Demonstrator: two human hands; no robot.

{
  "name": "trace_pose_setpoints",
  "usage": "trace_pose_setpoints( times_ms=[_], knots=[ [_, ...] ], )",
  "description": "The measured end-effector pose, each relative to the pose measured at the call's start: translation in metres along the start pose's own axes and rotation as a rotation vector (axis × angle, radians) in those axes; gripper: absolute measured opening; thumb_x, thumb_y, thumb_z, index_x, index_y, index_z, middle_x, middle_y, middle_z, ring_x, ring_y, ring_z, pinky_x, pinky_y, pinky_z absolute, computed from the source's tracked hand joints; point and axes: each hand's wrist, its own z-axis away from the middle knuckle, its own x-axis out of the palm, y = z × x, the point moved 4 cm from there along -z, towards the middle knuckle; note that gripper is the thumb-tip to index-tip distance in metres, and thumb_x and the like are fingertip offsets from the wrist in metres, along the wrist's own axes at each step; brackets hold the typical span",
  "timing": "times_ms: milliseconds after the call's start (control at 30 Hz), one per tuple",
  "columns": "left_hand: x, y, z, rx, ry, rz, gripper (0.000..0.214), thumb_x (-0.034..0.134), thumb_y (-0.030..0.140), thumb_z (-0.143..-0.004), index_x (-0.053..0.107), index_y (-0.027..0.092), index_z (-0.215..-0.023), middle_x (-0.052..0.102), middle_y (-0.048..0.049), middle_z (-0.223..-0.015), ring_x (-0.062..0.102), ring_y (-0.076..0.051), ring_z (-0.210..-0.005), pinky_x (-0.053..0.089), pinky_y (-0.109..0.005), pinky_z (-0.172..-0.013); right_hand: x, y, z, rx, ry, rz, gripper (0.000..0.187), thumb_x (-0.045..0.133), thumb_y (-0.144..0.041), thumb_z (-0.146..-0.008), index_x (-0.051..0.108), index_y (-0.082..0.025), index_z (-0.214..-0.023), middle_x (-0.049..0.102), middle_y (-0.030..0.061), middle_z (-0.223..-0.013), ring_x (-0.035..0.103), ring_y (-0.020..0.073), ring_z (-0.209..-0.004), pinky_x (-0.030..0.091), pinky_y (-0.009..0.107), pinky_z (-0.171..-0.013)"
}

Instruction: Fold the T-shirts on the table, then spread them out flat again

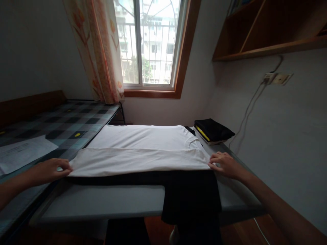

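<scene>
In front of you, the table (102, 200) spans the lower middle of the frame, with the checked bed (58, 122) beside it at the left. The shelf (270, 46) fills the upper right; the window (153, 51) is at upper centre, with the flowered curtain (102, 51) to its left. Your white cloth (138, 160) lies across the table in mid-frame, a long strip along its near side doubled over the rest. Black cloth (191, 197) shows beneath its near edge, and a broad part hangs over the table's front at lower centre-right. Paper (25, 153) lies on the bed at the left. The folded dark pile (214, 131) sits right of centre, beyond your right hand (223, 165), whose fingers pinch the white cloth's near right corner. Your left hand (55, 168) pinches the near left corner between thumb and fingers. The socket (282, 79) is on the wall at upper right.
</scene>
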Motion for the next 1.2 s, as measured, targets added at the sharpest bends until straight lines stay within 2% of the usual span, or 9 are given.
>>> trace_pose_setpoints(
  times_ms=[67,100,267,367,467,667,867,1033,1200],
  knots=[
    [0.004,0.013,-0.013,0.021,-0.152,-0.012,0.04,0.053,0.059,-0.073,0.075,0.027,-0.08,0.075,0.0027,-0.084,0.067,-0.021,-0.079,0.05,-0.03,-0.077,0.0,0.0,-0.015,0.03,0.056,-0.031,0.036,0.044,-0.043,-0.094,0.074,-0.024,-0.092,0.07,0.0079,-0.102,0.064,0.024,-0.094,0.046,0.039,-0.082],
    [0.004,0.022,-0.021,0.032,-0.158,-0.019,0.043,0.051,0.061,-0.076,0.075,0.026,-0.086,0.075,0.0008,-0.091,0.068,-0.022,-0.084,0.05,-0.032,-0.079,0.001,-0.001,-0.024,0.042,0.095,-0.039,0.038,0.041,-0.043,-0.095,0.074,-0.023,-0.097,0.069,0.0094,-0.107,0.063,0.0252,-0.099,0.047,0.04,-0.085],
    [0.015,0.098,-0.057,0.289,0.059,0.019,0.059,0.044,0.068,-0.081,0.071,0.021,-0.105,0.07,-0.0083,-0.114,0.064,-0.026,-0.105,0.046,-0.037,-0.097,0.027,-0.01,-0.064,0.013,0.184,-0.046,0.042,0.042,-0.038,-0.094,0.064,-0.018,-0.124,0.057,0.0133,-0.135,0.049,0.0289,-0.127,0.04,0.045,-0.104],
    [0.038,0.14,-0.075,0.426,0.071,0.049,0.062,0.043,0.069,-0.082,0.068,0.022,-0.114,0.069,-0.0079,-0.116,0.062,-0.026,-0.108,0.044,-0.038,-0.101,0.047,-0.011,-0.074,0.025,0.109,-0.066,0.045,0.039,-0.036,-0.095,0.06,-0.017,-0.129,0.053,0.0138,-0.14,0.046,0.0288,-0.131,0.039,0.046,-0.106],
    [0.059,0.163,-0.094,0.451,0.046,0.048,0.056,0.045,0.065,-0.084,0.068,0.024,-0.113,0.068,-0.0088,-0.116,0.063,-0.026,-0.105,0.048,-0.037,-0.094,0.055,-0.009,-0.076,0.064,0.08,-0.096,0.045,0.036,-0.038,-0.097,0.062,-0.017,-0.128,0.057,0.0134,-0.135,0.05,0.0278,-0.127,0.039,0.045,-0.104],
    [0.07,0.17,-0.144,0.34,0.177,0.014,0.042,0.042,0.048,-0.091,0.071,0.023,-0.107,0.068,-0.0101,-0.108,0.064,-0.025,-0.097,0.047,-0.037,-0.088,0.046,-0.002,-0.094,0.153,0.197,-0.094,0.038,0.036,-0.035,-0.098,0.07,-0.02,-0.101,0.069,0.0095,-0.114,0.06,0.0243,-0.109,0.041,0.04,-0.095],
    [0.089,0.164,-0.191,0.311,0.258,-0.068,0.043,0.049,0.047,-0.089,0.064,0.023,-0.122,0.058,-0.0114,-0.133,0.053,-0.03,-0.121,0.042,-0.045,-0.099,0.054,0.028,-0.157,0.286,0.247,-0.135,0.031,0.043,-0.033,-0.095,0.07,-0.019,-0.101,0.069,0.0092,-0.113,0.06,0.0237,-0.107,0.04,0.036,-0.095],
    [0.104,0.159,-0.196,0.314,0.267,-0.04,0.045,0.042,0.046,-0.093,0.061,0.023,-0.126,0.054,-0.0108,-0.139,0.047,-0.029,-0.13,0.037,-0.047,-0.107,0.064,0.054,-0.211,0.4,0.202,-0.154,0.034,0.044,-0.034,-0.094,0.068,-0.019,-0.112,0.067,0.0103,-0.116,0.06,0.0231,-0.107,0.041,0.034,-0.095],
    [0.105,0.157,-0.189,0.306,0.309,0.035,0.045,0.044,0.047,-0.091,0.064,0.022,-0.123,0.055,-0.0104,-0.138,0.045,-0.03,-0.133,0.037,-0.047,-0.109,0.074,0.07,-0.247,0.494,0.175,-0.122,0.042,0.043,-0.038,-0.093,0.063,-0.019,-0.124,0.061,0.0139,-0.125,0.056,0.0276,-0.113,0.04,0.039,-0.096]
  ],
)
